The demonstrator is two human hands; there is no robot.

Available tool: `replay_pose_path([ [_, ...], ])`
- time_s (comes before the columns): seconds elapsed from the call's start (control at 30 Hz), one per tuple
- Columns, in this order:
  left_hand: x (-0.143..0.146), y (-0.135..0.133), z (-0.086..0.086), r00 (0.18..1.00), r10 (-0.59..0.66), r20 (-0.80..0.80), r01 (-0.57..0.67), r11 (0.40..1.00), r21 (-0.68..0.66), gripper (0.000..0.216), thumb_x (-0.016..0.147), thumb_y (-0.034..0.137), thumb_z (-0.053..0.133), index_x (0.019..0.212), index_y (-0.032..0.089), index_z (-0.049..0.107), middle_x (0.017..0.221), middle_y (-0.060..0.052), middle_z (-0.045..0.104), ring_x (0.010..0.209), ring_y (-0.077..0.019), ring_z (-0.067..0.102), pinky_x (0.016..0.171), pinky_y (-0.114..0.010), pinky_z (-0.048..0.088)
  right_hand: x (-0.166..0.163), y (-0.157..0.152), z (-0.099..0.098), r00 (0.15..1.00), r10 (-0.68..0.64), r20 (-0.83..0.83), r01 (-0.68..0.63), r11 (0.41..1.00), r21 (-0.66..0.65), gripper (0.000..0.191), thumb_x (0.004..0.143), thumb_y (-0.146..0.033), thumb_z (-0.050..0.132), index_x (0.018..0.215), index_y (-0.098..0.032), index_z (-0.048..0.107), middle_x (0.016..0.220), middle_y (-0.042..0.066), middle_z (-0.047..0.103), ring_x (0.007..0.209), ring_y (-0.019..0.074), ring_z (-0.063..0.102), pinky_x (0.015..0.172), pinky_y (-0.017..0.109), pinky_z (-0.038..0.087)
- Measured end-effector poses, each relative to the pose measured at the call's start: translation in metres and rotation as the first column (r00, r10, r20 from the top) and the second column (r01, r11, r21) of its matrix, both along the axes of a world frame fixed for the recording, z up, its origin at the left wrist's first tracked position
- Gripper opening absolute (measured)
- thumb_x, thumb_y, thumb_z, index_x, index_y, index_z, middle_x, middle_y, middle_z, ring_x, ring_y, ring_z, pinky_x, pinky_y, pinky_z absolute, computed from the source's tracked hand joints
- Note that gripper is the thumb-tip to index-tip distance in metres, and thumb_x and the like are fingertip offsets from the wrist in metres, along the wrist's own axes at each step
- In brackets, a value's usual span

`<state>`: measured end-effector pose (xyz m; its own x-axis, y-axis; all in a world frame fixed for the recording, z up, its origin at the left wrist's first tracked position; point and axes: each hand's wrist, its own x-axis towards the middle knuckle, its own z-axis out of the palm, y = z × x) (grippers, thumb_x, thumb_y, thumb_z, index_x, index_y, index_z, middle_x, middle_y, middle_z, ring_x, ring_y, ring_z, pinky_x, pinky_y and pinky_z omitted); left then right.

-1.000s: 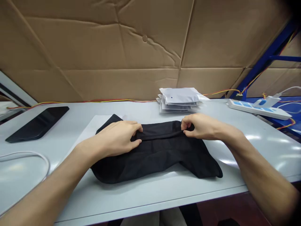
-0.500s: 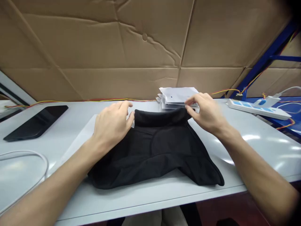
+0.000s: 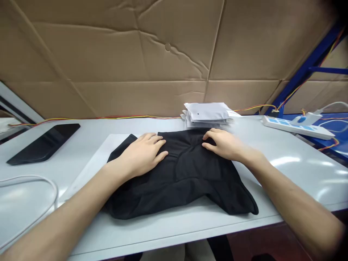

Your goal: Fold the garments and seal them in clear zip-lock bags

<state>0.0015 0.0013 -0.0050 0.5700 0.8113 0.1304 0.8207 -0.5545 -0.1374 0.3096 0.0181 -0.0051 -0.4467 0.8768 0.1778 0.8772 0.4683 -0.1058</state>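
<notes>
A black garment (image 3: 187, 181) with curved seams lies in front of me, its top part spread toward the back and its near edge rumpled. My left hand (image 3: 144, 154) rests flat on its upper left part, fingers apart. On the upper right part lies my right hand (image 3: 221, 143), palm down, with thumb and fingers slightly bent and a gap between them. Under the garment's left side a white sheet (image 3: 95, 163) sticks out. Just behind the garment stands a stack of white packets (image 3: 208, 112).
The white table (image 3: 174, 237) ends close to my lap. A black phone (image 3: 45, 143) and a white cable (image 3: 51, 188) lie at left. At right is a power strip (image 3: 297, 127) with a plug, near a blue metal frame (image 3: 304, 69). Cardboard (image 3: 136, 54) walls the back.
The folded-back top band of the garment is now laid down flat. Both hands have come down onto the fabric, moving inward and slightly toward me.
</notes>
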Motion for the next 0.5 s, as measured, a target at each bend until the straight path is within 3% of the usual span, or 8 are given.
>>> replay_pose_path([
  [0.5,-0.0016,-0.0002,0.0024,1.000,-0.010,-0.001,0.010,0.999,-0.036,0.055,0.103,0.048,0.042,0.140,0.012,0.061,0.143,-0.014,0.061,0.135,-0.0332,0.052,0.116,-0.048,0.040,0.0034,0.0017,0.0024,1.000,-0.023,-0.013,0.023,0.999,-0.043,0.026,0.096,-0.038,0.054,0.106,-0.019,0.070,0.113,0.011,0.072,0.104,0.0270,0.067,0.091,0.040,0.052],
])
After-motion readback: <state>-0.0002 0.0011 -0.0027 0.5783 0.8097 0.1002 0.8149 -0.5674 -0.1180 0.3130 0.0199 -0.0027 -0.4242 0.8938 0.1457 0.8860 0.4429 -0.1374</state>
